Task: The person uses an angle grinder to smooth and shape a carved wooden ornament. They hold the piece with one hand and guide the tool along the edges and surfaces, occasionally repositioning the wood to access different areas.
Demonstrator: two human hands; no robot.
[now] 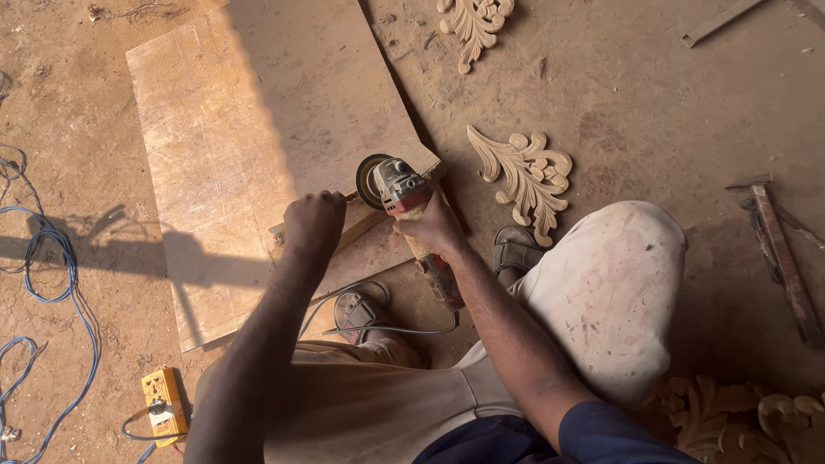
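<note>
**Angle grinder held to a small wood piece on the board**

Head view: the person sits low over a large flat wooden board [249, 146] that lies on the dirt floor [653, 112]. The right hand [434, 225] is closed around the body of a red and grey angle grinder [404, 193], whose dark disc [371, 180] points toward the board's right edge. The left hand [314, 222] is clenched into a fist on a small pale wood piece [378, 202] that rests at that edge, just under the disc; whether the disc touches the wood I cannot tell. The grinder's grey cord [378, 328] loops back past a sandalled foot [357, 311].

To do this step well, I judge the left fist should keep the piece pinned flat with knuckles well clear of the disc, the tool should meet the wood at a shallow angle with light pressure, and the cord should stay behind the wheel.

Around the work lie a carved leaf ornament [524, 176] just right of the grinder, another carved ornament [473, 26] at the top, a hammer [778, 249] to the far right, blue cables [51, 283] and a yellow socket box [163, 404] at the left
</note>
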